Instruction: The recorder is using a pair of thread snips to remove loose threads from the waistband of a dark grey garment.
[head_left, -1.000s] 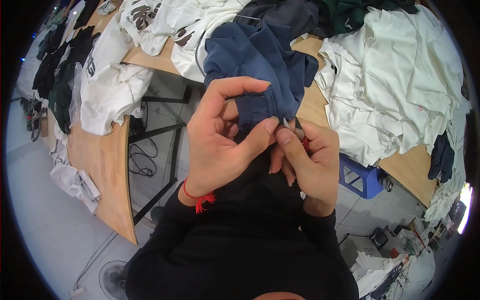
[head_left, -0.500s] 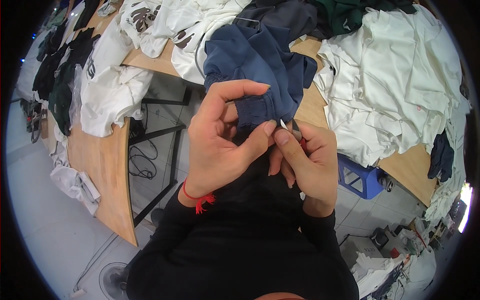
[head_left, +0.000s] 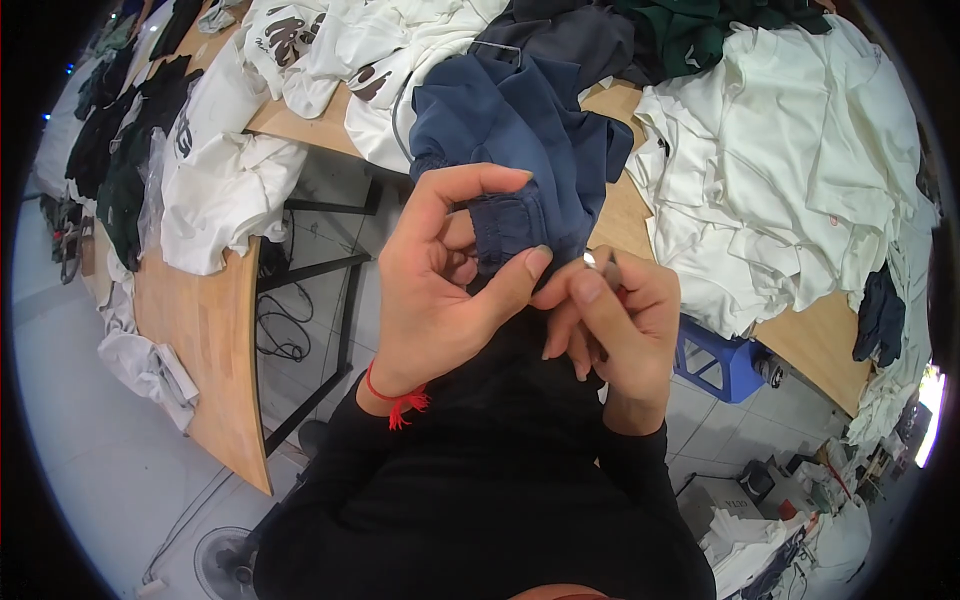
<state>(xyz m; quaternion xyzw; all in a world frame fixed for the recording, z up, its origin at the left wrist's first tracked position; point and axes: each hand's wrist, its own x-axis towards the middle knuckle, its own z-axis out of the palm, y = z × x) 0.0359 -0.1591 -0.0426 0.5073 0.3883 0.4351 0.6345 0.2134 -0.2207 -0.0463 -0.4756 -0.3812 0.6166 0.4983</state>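
Observation:
A navy blue garment hangs off the near table edge toward me. My left hand is closed on its gathered elastic cuff, thumb on the lower corner and index finger curled along the top. Just right of the cuff, my right hand grips small thread snips. Their metal blades show above my thumb, apart from the cuff; the handle is hidden in my palm.
White garments are heaped on the table at right, with a blue plastic stool below. Printed white clothes and dark ones lie at left on a wooden table. A thin metal wire rises behind the navy garment. A fan stands low at left.
The snips have drawn slightly right, away from the cuff, and their blades have turned. My left hand keeps its hold, and the cuff has barely shifted.

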